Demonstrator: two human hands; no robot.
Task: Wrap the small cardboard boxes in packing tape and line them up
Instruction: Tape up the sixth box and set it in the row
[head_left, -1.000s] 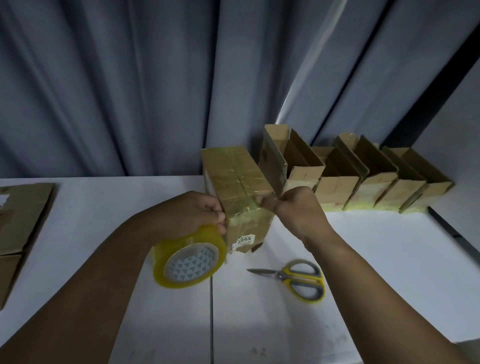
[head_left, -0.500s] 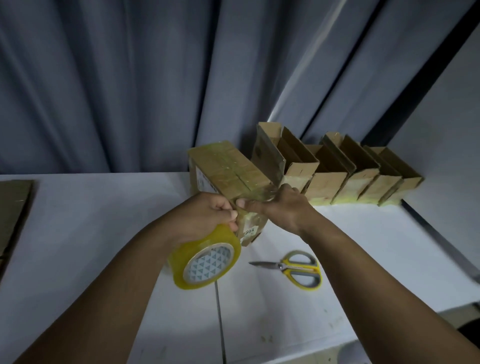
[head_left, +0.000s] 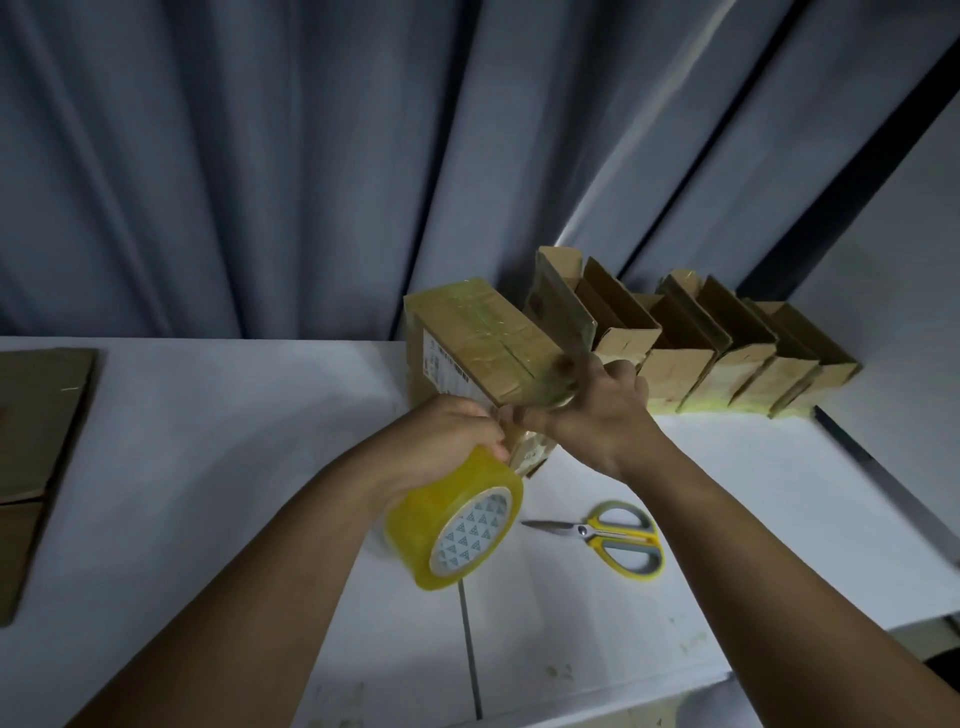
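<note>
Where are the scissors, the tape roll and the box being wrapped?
scissors (head_left: 605, 535), head view, on the yellow handle near the pivot.
tape roll (head_left: 470, 535), head view, on its patterned end face.
box (head_left: 478, 338), head view, on its taped top face.

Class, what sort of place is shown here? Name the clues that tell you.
Probably a makeshift packing station: a row of boxes lined up on a white table, a tape roll in hand, and scissors nearby.

One camera only, worn on my head — it faces forward and down, close over my left hand (head_left: 447, 436) and right hand (head_left: 597, 415), table (head_left: 208, 441) below, curtain (head_left: 260, 156) ahead.
</note>
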